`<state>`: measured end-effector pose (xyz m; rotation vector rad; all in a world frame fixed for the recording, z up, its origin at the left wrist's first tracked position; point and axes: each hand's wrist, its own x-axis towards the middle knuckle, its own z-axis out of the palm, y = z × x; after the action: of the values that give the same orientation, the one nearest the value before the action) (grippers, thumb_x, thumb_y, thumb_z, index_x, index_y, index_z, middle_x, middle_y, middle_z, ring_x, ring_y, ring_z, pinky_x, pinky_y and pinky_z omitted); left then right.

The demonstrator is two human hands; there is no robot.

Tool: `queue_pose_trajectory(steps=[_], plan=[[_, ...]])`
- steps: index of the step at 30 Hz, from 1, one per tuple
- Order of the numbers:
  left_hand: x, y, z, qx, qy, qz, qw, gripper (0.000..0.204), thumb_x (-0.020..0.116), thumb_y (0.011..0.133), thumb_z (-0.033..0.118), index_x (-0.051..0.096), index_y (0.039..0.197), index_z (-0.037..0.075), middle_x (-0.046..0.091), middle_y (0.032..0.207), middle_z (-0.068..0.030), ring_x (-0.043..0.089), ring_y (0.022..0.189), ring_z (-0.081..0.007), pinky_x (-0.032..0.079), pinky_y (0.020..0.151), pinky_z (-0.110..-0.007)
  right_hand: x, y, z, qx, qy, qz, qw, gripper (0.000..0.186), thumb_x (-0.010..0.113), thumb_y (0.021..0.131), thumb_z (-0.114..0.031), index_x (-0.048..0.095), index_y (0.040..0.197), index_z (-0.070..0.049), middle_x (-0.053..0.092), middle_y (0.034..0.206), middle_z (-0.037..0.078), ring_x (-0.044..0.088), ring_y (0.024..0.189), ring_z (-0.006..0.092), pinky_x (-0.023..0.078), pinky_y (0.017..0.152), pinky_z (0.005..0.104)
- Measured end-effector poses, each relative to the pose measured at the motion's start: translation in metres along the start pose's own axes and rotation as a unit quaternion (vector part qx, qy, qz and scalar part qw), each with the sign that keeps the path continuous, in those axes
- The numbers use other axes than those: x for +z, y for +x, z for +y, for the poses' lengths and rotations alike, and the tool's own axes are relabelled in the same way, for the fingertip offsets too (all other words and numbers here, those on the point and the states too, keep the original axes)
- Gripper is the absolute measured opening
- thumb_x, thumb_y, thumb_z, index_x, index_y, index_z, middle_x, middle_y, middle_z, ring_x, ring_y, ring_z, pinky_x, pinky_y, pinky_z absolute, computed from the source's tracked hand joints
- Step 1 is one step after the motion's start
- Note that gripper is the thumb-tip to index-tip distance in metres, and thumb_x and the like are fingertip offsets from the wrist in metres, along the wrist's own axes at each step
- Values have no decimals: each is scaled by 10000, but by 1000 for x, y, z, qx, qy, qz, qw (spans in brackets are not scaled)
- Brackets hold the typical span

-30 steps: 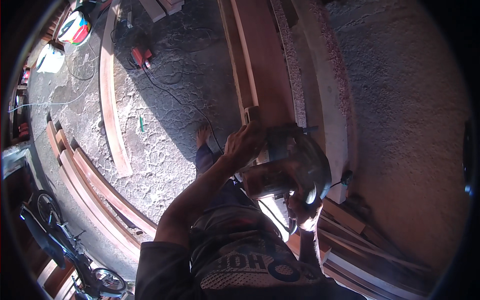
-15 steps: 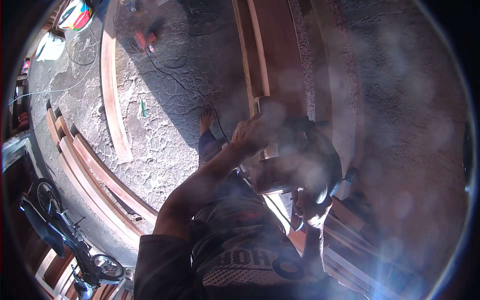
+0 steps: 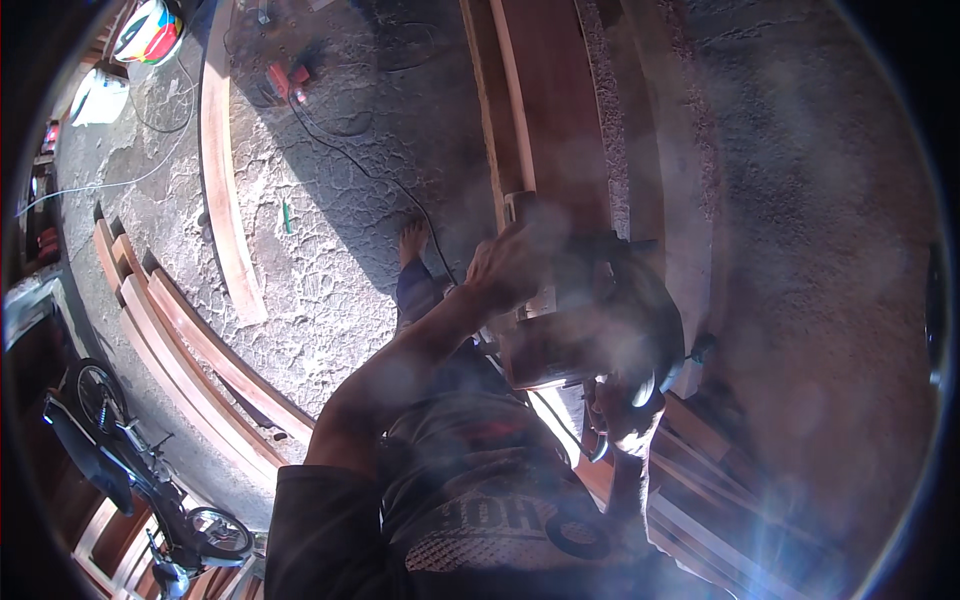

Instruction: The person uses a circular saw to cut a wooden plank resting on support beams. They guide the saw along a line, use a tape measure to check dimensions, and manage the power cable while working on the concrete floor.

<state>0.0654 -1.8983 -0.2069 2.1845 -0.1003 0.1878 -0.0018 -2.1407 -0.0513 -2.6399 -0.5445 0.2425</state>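
A dark power tool with a big rounded housing, apparently a circular saw (image 3: 580, 345), sits on long reddish wooden boards (image 3: 560, 110) in front of me. My right hand (image 3: 625, 412) is closed around its rear handle, close to my body. Over the tool's left front side, my left hand (image 3: 500, 268) is curled, with part of its grip in shadow. A pale edge piece (image 3: 516, 207) sticks out just ahead of the left hand. Haze and glare blur the tool's details, and its underside is hidden.
A dark cord (image 3: 385, 172) runs from a red block (image 3: 288, 80) on the floor toward me. Planks (image 3: 228, 170) and a wood stack (image 3: 205, 365) lie left, with a motorcycle (image 3: 140, 465) beyond. More boards (image 3: 700, 440) lie right of my body. A bucket (image 3: 150, 38) stands far left.
The view has shifted very slightly. Both hands and the tool keep nearly the same place on the boards.
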Motion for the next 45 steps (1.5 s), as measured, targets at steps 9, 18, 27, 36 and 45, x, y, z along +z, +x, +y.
queue_pose_trajectory(steps=[9,18,27,36,45], plan=[[-5,5,6,-24,-10,-10,1000,165,744,793,168,692,940,115,589,969,-54,638,941,-265,562,717,-424,-1,-1,5,-1,58,-12,998,488,760,733,-5,603,1194,-34,654,1038,154,662,674,276,533,556,354],[-2,4,4,-12,-42,12,999,201,751,796,150,680,980,109,583,1009,-66,628,960,-292,560,757,-432,-6,7,1,-56,45,-1,997,211,692,797,27,607,986,-9,660,693,46,641,572,109,502,524,290],[-3,5,7,15,-28,23,999,211,735,808,138,647,994,93,561,1002,-95,599,940,-314,543,794,-433,0,-1,-3,144,298,-21,943,253,693,793,33,606,1029,4,665,721,49,621,555,111,492,511,279],[2,7,2,31,-30,17,999,193,671,820,99,624,1006,85,572,1030,-120,605,935,-340,536,786,-474,3,-4,12,128,318,-37,939,273,612,833,64,587,1100,16,634,700,60,572,496,105,429,430,256],[0,6,12,-35,-7,-1,999,300,702,777,215,609,1033,89,579,1039,-128,606,975,-350,536,774,-486,13,-13,22,102,309,-31,945,360,601,841,65,564,1197,38,584,659,36,560,504,92,412,420,242]])
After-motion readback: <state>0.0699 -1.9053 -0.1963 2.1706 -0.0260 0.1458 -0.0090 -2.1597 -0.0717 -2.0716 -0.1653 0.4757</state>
